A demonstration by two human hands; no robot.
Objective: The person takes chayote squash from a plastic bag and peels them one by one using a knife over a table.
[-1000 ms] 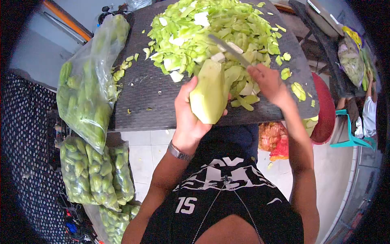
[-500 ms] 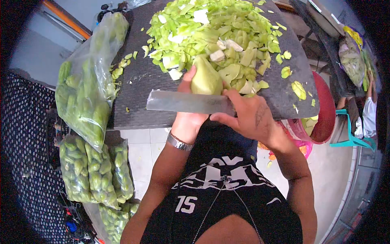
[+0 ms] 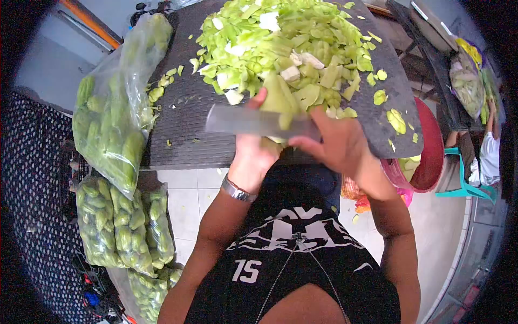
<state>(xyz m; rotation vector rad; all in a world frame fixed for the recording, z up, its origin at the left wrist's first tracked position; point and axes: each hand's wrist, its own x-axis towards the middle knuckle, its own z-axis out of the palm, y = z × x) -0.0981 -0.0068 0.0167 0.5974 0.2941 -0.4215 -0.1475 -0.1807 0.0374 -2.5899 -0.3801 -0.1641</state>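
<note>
My left hand (image 3: 255, 153), with a metal watch at its wrist, grips a pale green chayote (image 3: 278, 97) near the table's front edge. A wide-bladed knife (image 3: 245, 121) is in my right hand (image 3: 341, 143), its blade level and pointing left across the near part of the chayote. Both the blade and my right hand are blurred by motion. A thin strip of peel appears at the blade's upper edge. Just beyond the chayote lies a big heap of green peelings (image 3: 302, 40) with some white pieces in it.
The dark textured table (image 3: 189, 121) carries scattered peelings. A clear bag of green vegetables (image 3: 110, 119) leans at its left edge; several more bags (image 3: 127, 227) stand below. At right are a red tub (image 3: 430, 143), a teal stool (image 3: 464, 178) and part of another person (image 3: 490, 151).
The knife and my right hand have shifted slightly right and up along the chayote and are now blurred. My left hand keeps its grip on the chayote, which sits slightly further right.
</note>
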